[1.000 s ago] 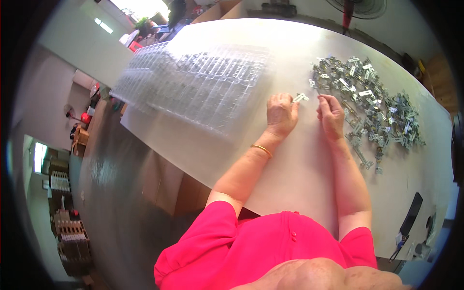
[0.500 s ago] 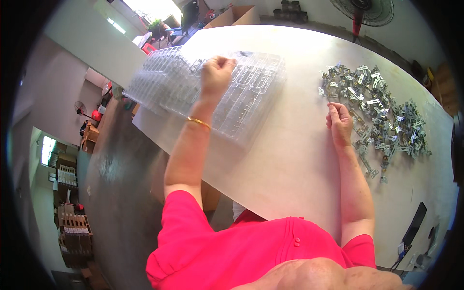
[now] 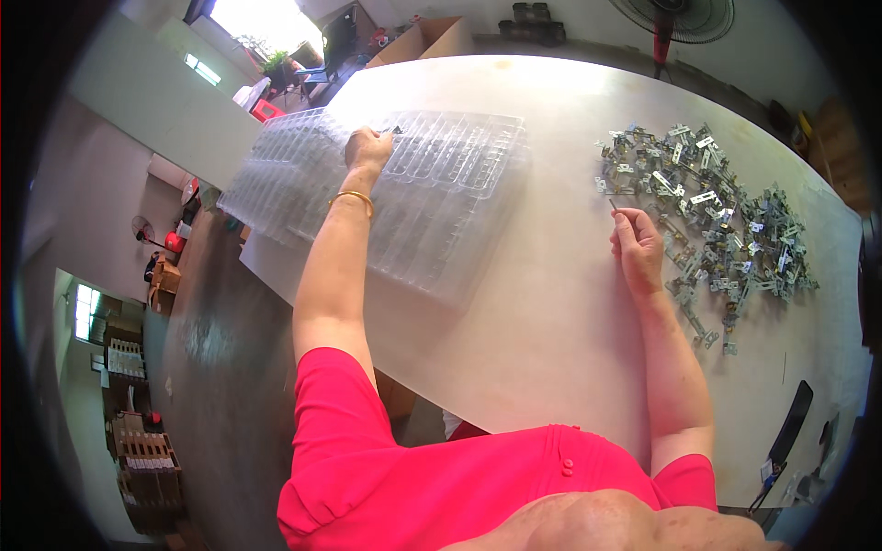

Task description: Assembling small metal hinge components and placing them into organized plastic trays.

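Note:
My left hand (image 3: 367, 150) reaches over the stack of clear plastic trays (image 3: 432, 230), which have rows of moulded compartments. Its fingers are closed in a pinch on a small dark metal part (image 3: 396, 130), just above or touching the top tray. On the right, my right hand (image 3: 637, 248) is raised near the pile of metal hardware pieces (image 3: 703, 202). Between its thumb and forefinger is a thin, small metal piece (image 3: 614, 204), seen edge-on, its exact kind too small to make out. The pile is a tangle of silvery brackets with some brass-coloured bits.
The pale table (image 3: 533, 349) carries everything. A black strap-like object (image 3: 790, 422) lies near its right edge. Beyond the far edge are an open cardboard box (image 3: 423, 41) and a standing fan (image 3: 675, 18). Shelves and boxes stand on the floor at left.
My left hand has moved left and slightly down over the trays, and a dark part now shows at its fingertips. My right hand has drawn slightly down, showing the thin piece. The view has shifted slightly.

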A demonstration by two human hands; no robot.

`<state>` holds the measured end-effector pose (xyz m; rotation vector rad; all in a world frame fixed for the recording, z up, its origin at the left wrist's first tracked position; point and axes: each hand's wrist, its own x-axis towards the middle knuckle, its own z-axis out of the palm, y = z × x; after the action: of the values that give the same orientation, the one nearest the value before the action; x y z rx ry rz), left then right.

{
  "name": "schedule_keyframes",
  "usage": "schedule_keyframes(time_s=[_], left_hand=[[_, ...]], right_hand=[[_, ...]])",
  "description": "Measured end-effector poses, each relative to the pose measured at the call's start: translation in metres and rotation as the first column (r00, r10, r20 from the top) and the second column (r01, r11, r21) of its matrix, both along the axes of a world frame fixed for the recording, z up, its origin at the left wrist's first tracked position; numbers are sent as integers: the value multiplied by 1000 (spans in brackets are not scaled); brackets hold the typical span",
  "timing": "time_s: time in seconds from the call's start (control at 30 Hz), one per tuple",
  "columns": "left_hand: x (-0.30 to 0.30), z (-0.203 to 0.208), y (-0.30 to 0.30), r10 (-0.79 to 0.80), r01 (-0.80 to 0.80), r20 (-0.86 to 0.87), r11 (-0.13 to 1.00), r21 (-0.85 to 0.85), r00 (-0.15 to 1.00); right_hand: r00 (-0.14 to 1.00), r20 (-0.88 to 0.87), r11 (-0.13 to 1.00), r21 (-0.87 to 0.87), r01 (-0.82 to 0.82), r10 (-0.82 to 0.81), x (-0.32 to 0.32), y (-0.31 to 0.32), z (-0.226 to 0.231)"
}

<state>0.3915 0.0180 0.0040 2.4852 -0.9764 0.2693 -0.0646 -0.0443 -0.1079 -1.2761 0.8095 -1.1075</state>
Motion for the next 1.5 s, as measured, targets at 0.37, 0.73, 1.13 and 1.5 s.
schedule_keyframes(time_s=[0.37,0.73,1.13,1.5], left_hand=[[-3,-2,-6,7,-8,14,998,68,1000],[31,-2,-11,-99,96,3,974,207,995],[-237,54,-38,-725,751,206,654,-95,657],[-448,-31,-25,-988,999,152,-34,41,-40]], right_hand=[[1000,-9,1000,21,-13,13,1,2,3],[992,-123,998,-61,29,-37,2,5,9],[949,-287,855,-517,-35,-135,1,15,-4],[773,-626,812,-503,-297,-105,7,13,0]])
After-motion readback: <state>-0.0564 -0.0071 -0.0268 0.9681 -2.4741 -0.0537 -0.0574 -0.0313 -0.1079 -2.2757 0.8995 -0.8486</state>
